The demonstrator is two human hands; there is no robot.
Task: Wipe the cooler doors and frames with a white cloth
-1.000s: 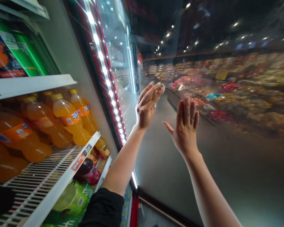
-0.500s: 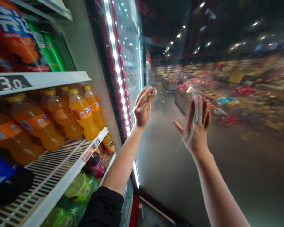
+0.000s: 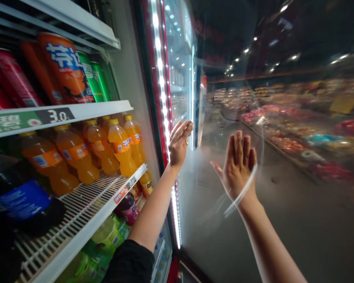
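Note:
My left hand [image 3: 179,143] reaches up beside the lit edge of the drinks cooler, its fingers bent forward and close together. Something pale shows beneath the fingers, too small to make out. My right hand [image 3: 240,167] is raised with its back toward me, fingers stretched upward and thumb apart. Clear glass or film [image 3: 206,192] lies around both hands, and a curved white streak [image 3: 243,190] crosses the right wrist. Whether the right palm touches the glass, I cannot tell.
On the left, a wire shelf [image 3: 91,212] carries orange soda bottles [image 3: 122,145] and a dark bottle with a blue label [image 3: 23,200]. Cans [image 3: 66,68] stand above. A bright LED strip [image 3: 162,78] runs down the cooler frame. Blurred store displays [image 3: 289,141] lie beyond.
The view has swung left, so more of the shelves shows and they sit further right. The right hand's fingers have drawn together, and the white streak has shifted from its fingers to its wrist.

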